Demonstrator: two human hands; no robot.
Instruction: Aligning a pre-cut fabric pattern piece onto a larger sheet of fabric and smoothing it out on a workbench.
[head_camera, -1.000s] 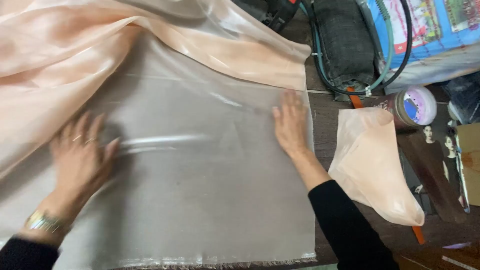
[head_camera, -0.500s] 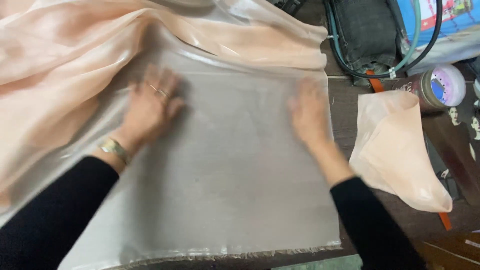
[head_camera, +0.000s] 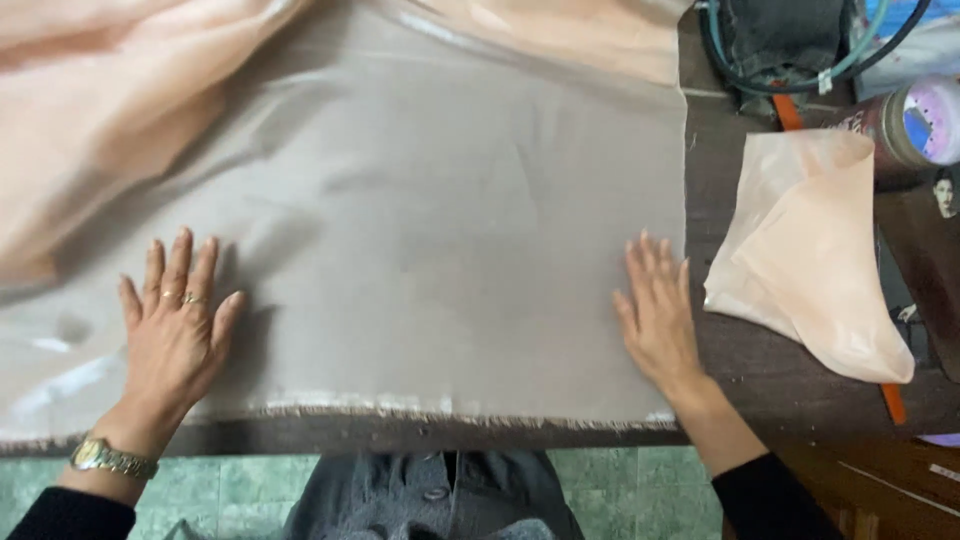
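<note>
Both hands flat on fabric sheet (head_camera: 430, 230); folded cloth piece (head_camera: 810, 250) to its right.

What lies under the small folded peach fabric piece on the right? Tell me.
The folded peach piece rests on the dark wooden table. An orange strip pokes out below it and reappears above, so it probably runs underneath; that stretch is covered.
</note>
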